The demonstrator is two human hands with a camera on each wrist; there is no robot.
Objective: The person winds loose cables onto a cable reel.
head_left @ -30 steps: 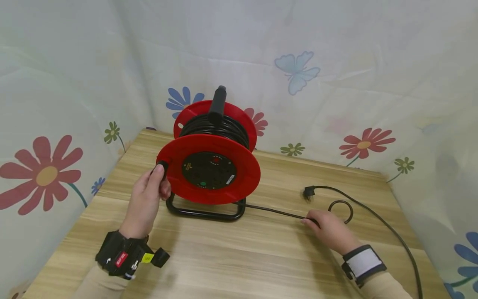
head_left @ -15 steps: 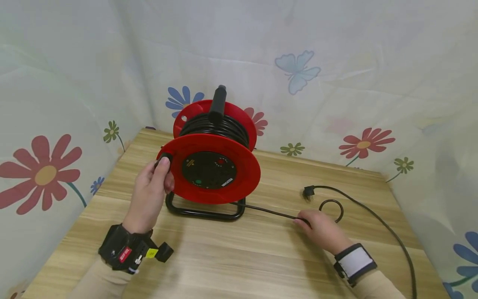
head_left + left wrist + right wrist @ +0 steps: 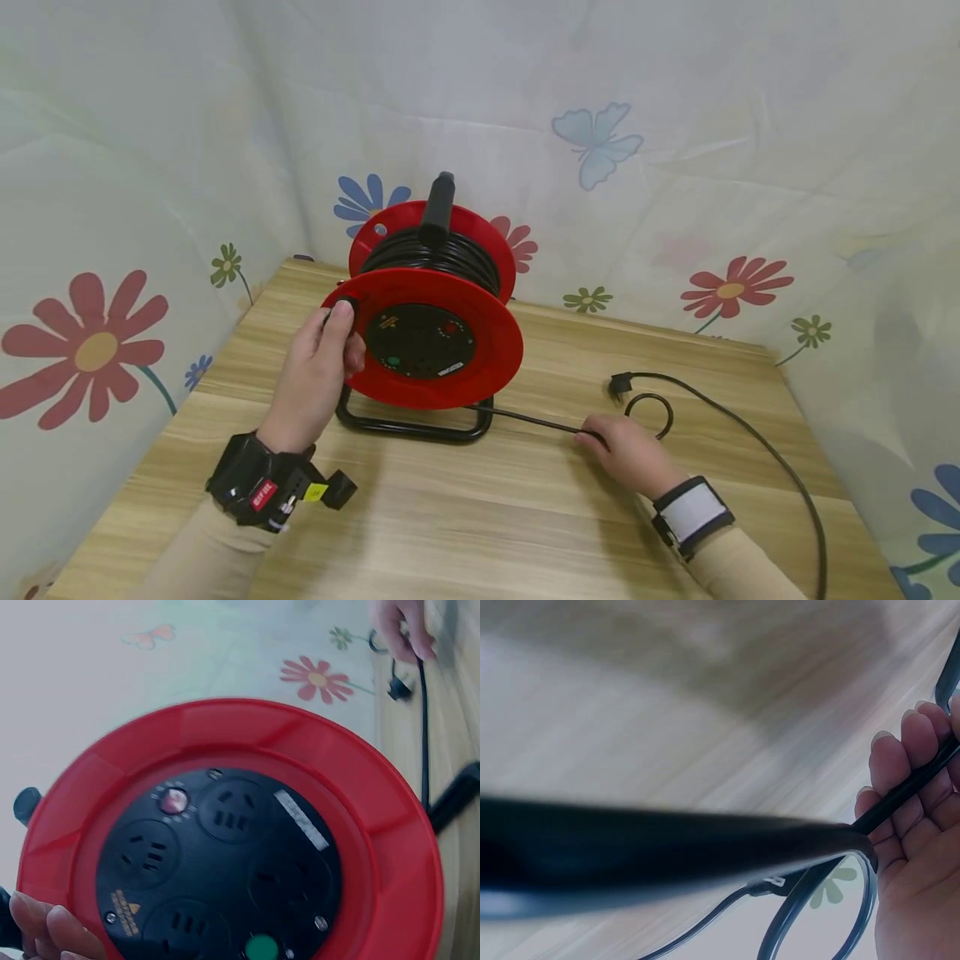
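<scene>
A red cable reel (image 3: 495, 350) with a black socket panel (image 3: 217, 870) stands on its black tube frame (image 3: 408, 429). Black cable (image 3: 427, 250) is wound between its two flanges. My left hand (image 3: 311, 371) grips the small black crank knob (image 3: 347, 304) at the upper left of the front flange. To the right of the reel, my right hand (image 3: 630, 450) holds the loose cable (image 3: 532, 419), which runs straight from the drum's underside. In the right wrist view the cable crosses the curled fingers (image 3: 891, 761). Behind that hand the cable makes a small loop (image 3: 670, 408).
The plug (image 3: 619, 384) lies on the wooden table (image 3: 465, 525) beyond my right hand. From it the cable tail (image 3: 780, 458) curves along the table's right side. A black carry handle (image 3: 438, 208) tops the reel. A flowered curtain (image 3: 480, 100) surrounds the table.
My left hand has moved up and right with the knob, and the reel has turned clockwise. My right hand has moved left toward the reel, and the cable loop and tail have shifted left with it.
</scene>
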